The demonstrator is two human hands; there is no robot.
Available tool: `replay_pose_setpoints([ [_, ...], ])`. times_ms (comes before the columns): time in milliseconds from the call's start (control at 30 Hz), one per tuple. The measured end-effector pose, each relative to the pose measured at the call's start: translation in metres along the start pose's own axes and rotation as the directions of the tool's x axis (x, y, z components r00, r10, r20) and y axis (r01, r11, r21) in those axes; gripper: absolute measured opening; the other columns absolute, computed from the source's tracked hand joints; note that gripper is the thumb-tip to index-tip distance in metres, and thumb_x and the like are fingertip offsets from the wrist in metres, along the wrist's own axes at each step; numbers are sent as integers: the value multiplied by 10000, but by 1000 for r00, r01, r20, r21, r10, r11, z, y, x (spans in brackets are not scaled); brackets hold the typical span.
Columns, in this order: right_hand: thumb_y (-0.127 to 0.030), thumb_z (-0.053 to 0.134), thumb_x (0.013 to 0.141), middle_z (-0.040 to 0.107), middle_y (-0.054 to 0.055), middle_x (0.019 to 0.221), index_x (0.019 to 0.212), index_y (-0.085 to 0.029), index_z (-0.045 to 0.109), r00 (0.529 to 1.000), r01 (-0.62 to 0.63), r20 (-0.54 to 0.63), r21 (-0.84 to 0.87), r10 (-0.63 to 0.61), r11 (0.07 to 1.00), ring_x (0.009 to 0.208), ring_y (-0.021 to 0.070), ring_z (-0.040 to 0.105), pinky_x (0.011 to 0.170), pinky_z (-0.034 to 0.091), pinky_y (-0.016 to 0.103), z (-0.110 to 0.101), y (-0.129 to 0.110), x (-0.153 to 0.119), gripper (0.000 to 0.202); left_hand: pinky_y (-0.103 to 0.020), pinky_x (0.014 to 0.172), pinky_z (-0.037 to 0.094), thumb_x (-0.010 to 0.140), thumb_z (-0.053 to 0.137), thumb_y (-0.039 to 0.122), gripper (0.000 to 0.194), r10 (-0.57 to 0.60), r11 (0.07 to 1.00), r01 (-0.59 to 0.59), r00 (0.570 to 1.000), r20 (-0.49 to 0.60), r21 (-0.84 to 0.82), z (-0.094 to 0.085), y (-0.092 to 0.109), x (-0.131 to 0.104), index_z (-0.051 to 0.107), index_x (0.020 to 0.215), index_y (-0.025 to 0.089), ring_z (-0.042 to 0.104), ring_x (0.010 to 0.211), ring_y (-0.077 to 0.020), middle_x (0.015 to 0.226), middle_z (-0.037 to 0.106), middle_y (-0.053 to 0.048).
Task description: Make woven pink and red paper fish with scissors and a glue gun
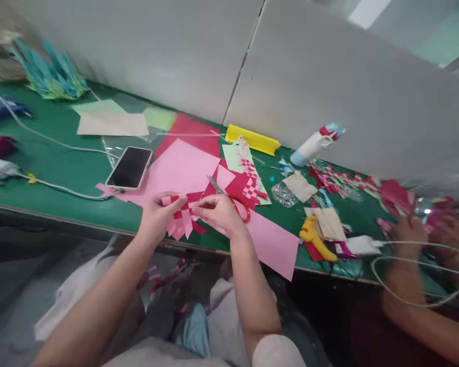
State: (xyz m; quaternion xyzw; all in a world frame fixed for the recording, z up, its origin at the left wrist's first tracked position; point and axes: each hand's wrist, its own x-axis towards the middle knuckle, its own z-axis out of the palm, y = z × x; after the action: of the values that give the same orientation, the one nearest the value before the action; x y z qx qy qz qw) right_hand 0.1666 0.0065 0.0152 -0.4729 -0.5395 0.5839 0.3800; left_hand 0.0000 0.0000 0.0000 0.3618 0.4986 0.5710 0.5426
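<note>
Green tabletop (61,168) runs along a pale gray wall (168,56). Near its front edge, the left hand (156,216) pinches the left side of a bundle of woven paper strips (181,219), red and pink, between thumb and fingers. The right hand (222,211) has its thumb and fingertips drawn together on the right side of the same bundle, whose loose ends hang down between the hands. Red-handled scissors (216,185) lie just beside the right hand, blades pointing up and left; whether hand and scissors touch, I cannot tell.

Beyond the fingers, a large pink sheet (183,163) spreads out, with a phone (130,168) near its left side. To the right of the scissors is a checkered red-and-pink woven piece (248,188), and behind it a yellow strip (252,139). Farther right stand a white bottle (313,145), tilted in this view, and, nearer the edge, a yellow glue gun (314,237). At far right another person's hand (411,232) is blurred; what it holds is unclear. Spiky turquoise paperwork (51,71) sits at far left.
</note>
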Motion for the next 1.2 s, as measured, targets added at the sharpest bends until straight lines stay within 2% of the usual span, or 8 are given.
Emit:
replay_pose_setpoints([
  [300, -372, 817, 650, 697, 26, 656, 745, -150, 752, 1000, 11, 14, -24, -11, 1000, 596, 126, 627, 589, 510, 252, -3, -1, -4, 250, -235, 628, 528, 590, 858, 342, 263, 93, 994, -93, 996, -7, 49, -1, 3, -3, 770, 768, 170, 657, 680, -147, 740, 746, -43],
  [767, -307, 801, 662, 727, 38, 723, 763, -162, 761, 999, 43, 25, -63, -42, 997, 687, 152, 664, 673, 527, 282, -1, -2, -5, 182, -235, 678, 499, 634, 787, 257, 96, 154, 986, -152, 988, -31, 65, 3, 4, -5, 719, 646, 189, 629, 721, -136, 713, 708, -6],
  [933, -329, 794, 670, 717, 36, 694, 739, -155, 753, 999, 42, 10, -77, -41, 996, 659, 155, 660, 634, 519, 274, -3, -3, -5, 191, -248, 678, 504, 623, 829, 332, 207, 76, 997, -76, 997, -1, 32, -1, 0, -2, 739, 737, 185, 640, 737, -146, 789, 727, -24],
  [1100, -332, 802, 662, 697, 25, 657, 734, -148, 747, 999, 30, 13, -55, -30, 998, 608, 136, 635, 596, 504, 257, -4, -4, -6, 205, -261, 704, 528, 618, 846, 366, 285, 86, 995, -89, 995, 55, 49, -3, -1, -2, 754, 819, 186, 664, 790, -168, 862, 743, -46],
  [1200, -342, 806, 659, 702, 29, 663, 728, -148, 747, 1000, 27, 17, -54, -26, 998, 613, 136, 637, 597, 505, 254, -4, -5, -6, 214, -270, 670, 539, 612, 848, 394, 330, 66, 996, -69, 996, 64, 54, -3, 0, -3, 750, 846, 182, 661, 743, -166, 859, 741, -50],
])
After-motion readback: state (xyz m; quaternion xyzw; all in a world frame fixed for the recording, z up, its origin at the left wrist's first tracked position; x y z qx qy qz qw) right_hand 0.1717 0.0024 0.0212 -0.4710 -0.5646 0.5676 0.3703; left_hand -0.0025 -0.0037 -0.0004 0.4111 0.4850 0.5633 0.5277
